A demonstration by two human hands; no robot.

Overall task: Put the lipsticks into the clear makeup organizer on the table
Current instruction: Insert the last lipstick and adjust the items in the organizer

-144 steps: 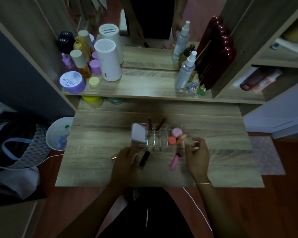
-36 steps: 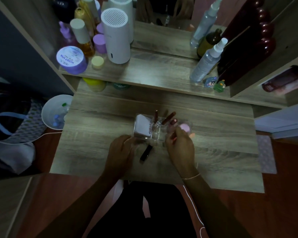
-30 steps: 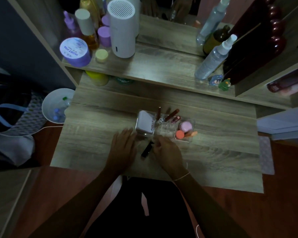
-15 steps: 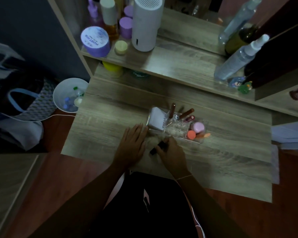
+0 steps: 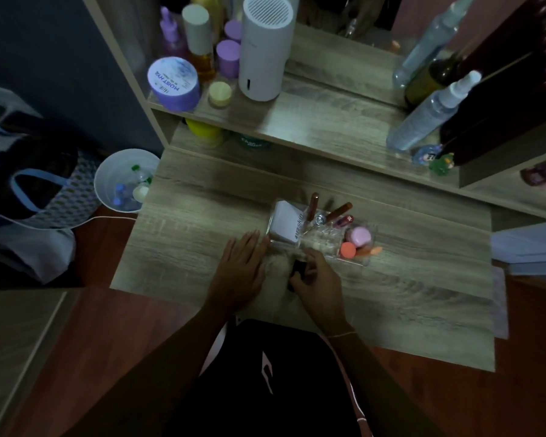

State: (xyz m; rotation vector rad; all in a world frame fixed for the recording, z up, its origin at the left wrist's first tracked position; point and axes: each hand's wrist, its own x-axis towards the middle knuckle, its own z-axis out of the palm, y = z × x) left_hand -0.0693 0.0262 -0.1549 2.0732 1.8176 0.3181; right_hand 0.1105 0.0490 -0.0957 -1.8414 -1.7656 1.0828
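At table [image 5: 183,247] edge | right hand [image 5: 317,280] grip pinching black lipstick [image 5: 296,270] | clear makeup organizer [image 5: 323,244] just beyond | left hand [image 5: 240,266] flat, fingers spread

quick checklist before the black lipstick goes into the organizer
1. Grip: right hand closed around the black lipstick on the table: ok.
2. Organizer steadied: left hand lies flat beside the clear makeup organizer, fingertips near its corner; contact: cannot tell.
3. Free slot: the small front compartments look empty, but the clear walls blur: cannot tell.
4. Path: three lipsticks lean in the back slots, away from the front: ok.
5. Cap on the black lipstick: hidden by fingers: cannot tell.
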